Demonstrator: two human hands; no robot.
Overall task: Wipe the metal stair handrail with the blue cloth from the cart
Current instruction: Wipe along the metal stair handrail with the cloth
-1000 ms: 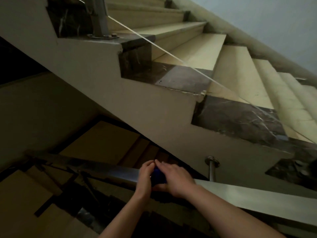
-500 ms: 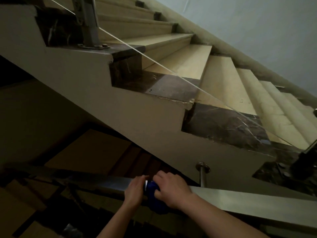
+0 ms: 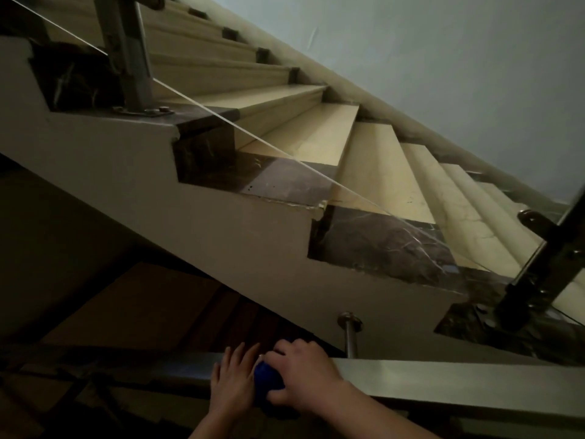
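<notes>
A flat metal handrail (image 3: 443, 381) crosses the bottom of the head view from dim left to brighter right. The blue cloth (image 3: 266, 380) is bunched on the rail, mostly covered. My right hand (image 3: 304, 375) is clamped over the cloth and the rail from the right. My left hand (image 3: 232, 383) lies flat on the rail beside the cloth, fingers spread, its edge touching the cloth. Both forearms come up from the bottom edge.
A round metal post (image 3: 349, 337) holds the rail just right of my hands. Behind rises the upper stair flight (image 3: 364, 147) with a glass panel and steel posts (image 3: 129, 58). Lower steps (image 3: 142, 299) drop away in the dark on the left. No cart is in view.
The view has tilted up toward the upper flight. My hands and the cloth stay at about the same spot on the rail, left of the round post; my left fingers have spread flatter.
</notes>
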